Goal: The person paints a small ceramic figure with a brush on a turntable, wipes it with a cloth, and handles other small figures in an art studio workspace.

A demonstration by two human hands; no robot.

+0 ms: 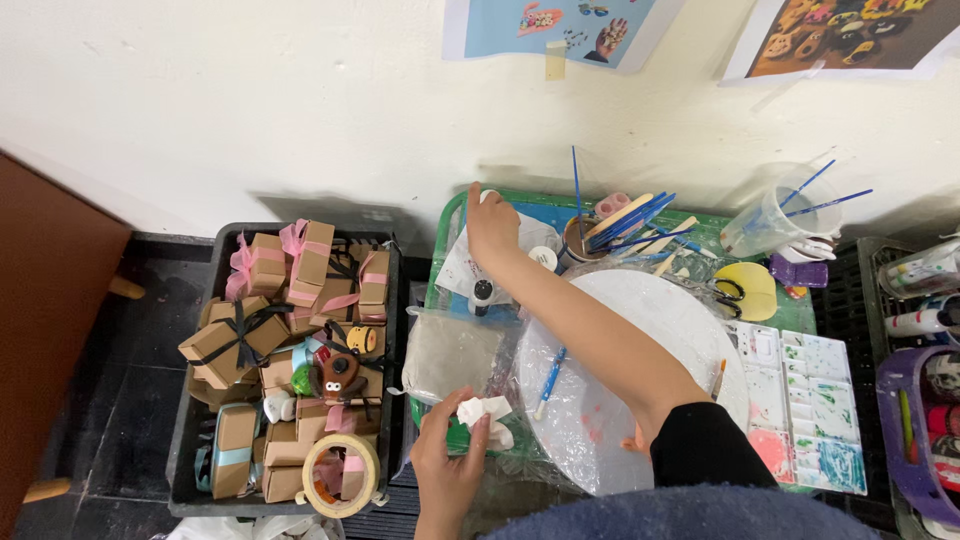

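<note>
My left hand (448, 468) is low in the middle, shut on a small crumpled white lump (486, 412) held over the near edge of a green tray (447, 222). My right arm in a black sleeve crosses over a round white board (640, 310) wrapped in clear film. My right hand (492, 228) reaches to the tray's far left corner, over white paper (462, 268). Its fingertips are hidden, so what it grips is unclear. A grey clay slab in a plastic bag (455, 355) lies between the two hands. A blue-handled brush (550, 382) rests on the board.
A black crate (185, 470) at the left holds several ribboned brown boxes, small figures and a tape roll (340, 476). Behind the board are a cup of brushes (590, 235) and a clear jug (765, 218). A paint palette (812, 410) and a purple basket (905, 430) lie to the right.
</note>
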